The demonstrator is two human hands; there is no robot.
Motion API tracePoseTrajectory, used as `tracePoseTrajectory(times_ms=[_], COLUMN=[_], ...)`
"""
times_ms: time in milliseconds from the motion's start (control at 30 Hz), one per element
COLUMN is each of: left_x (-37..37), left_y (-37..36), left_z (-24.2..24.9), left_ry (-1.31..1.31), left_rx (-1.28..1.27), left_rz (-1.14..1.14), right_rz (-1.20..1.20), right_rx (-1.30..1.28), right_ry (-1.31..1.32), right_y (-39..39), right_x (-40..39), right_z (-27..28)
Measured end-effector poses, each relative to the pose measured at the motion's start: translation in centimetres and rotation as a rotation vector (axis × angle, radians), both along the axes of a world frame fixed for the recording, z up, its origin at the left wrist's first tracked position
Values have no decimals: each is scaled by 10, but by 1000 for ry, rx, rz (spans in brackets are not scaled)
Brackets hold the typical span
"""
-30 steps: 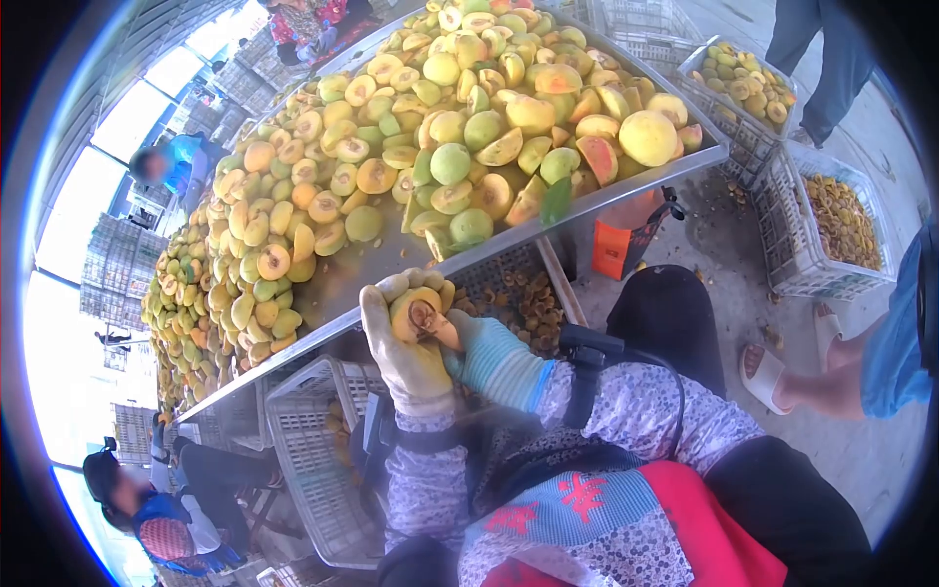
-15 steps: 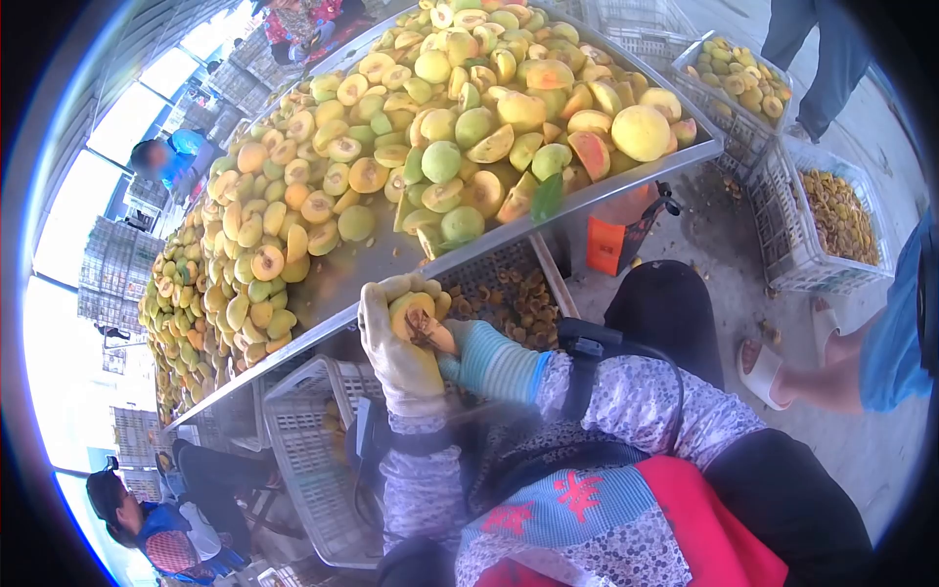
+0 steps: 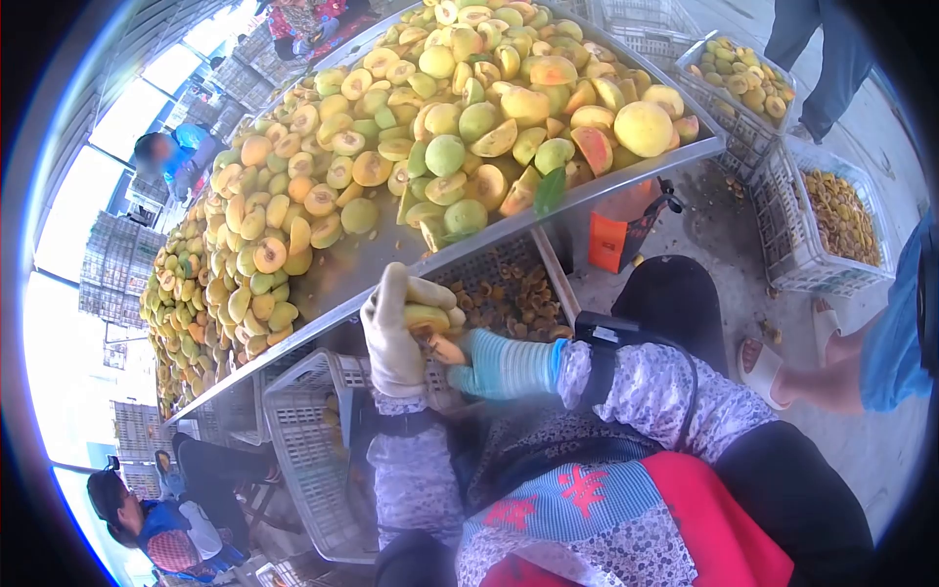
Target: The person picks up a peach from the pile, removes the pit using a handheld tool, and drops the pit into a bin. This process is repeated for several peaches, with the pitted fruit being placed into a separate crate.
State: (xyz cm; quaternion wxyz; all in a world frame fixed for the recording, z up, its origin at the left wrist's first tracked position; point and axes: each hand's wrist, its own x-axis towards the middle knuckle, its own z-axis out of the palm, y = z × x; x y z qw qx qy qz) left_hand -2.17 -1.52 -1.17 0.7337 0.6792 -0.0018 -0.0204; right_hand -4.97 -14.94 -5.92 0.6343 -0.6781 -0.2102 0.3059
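In a pale cream glove, my left hand (image 3: 396, 328) is wrapped round a yellow-green fruit piece (image 3: 426, 318), just past the near rim of the metal table (image 3: 548, 217). My right hand (image 3: 504, 364), in a blue-and-white striped glove, is closed at the fruit's lower side. An orange-brown piece or tool end (image 3: 447, 349) shows at its fingertips; which of these it is I cannot make out. Halved and whole yellow, green and orange fruits (image 3: 445, 157) are heaped on the table beyond both hands.
Below the table edge, a crate (image 3: 567, 284) holds brown scraps. An empty-looking white crate (image 3: 289, 421) stands at lower left. To the right are an orange bag (image 3: 606, 240), a scrap-filled crate (image 3: 782, 220), a fruit crate (image 3: 690, 59) and people's legs. Other people sit at left.
The fingers of my left hand have lifted and shifted round the fruit, which now sits turned and partly covered. My right hand has moved slightly right and down.
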Motion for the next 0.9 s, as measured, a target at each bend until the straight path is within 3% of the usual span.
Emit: tracePoseTrajectory(times_ms=[33,100,133,200,267,300,333,400,467,533,567,600,633,667,700,733,800,867,900], left_x=[0,1,5,18,23,23,23,20,14,-2,-22,-39,-45,-48,-54,-49,-28,10,35], left_y=[-2,-4,-1,11,23,24,26,38,57,96,108,136,137,185,191,187,161,126,101], left_z=[-2,-8,-12,-20,-28,-25,-22,-20,-15,-17,-4,-6,23,1,18,19,23,28,29], left_ry=[-2,26,26,81,94,115,137,107,41,-291,-478,-329,-26,15,297,294,-16,-117,-114], left_rx=[1,-539,-539,-794,-854,-835,-813,-808,-734,33,784,623,-2,333,879,883,544,443,316], left_rz=[0,-80,-79,14,102,208,311,310,341,509,564,637,875,939,978,975,935,458,335], right_rz=[19,64,108,152,115,84,-112,-165,-129,-108,-109,-108,-140,-144,-133,-122,-123,-87,-72], right_rx=[190,192,190,93,-263,-502,-534,-486,-619,-750,-707,-665,-642,-639,-644,-649,-622,-620,-652], right_ry=[176,309,449,359,-382,-376,-267,-282,-307,-328,-331,-336,-370,-372,-367,-360,-412,-355,-334], right_y=[-1,-4,-6,-7,-2,-5,-3,-9,-9,-12,-15,-17,-17,-17,-17,-16,-13,-11,-11], right_x=[-3,-2,-1,5,10,13,15,19,24,26,24,22,21,21,22,21,17,15,16], right_z=[5,10,11,4,-12,0,-7,-13,-13,-11,-7,-5,-8,-5,-2,0,-3,2,4])
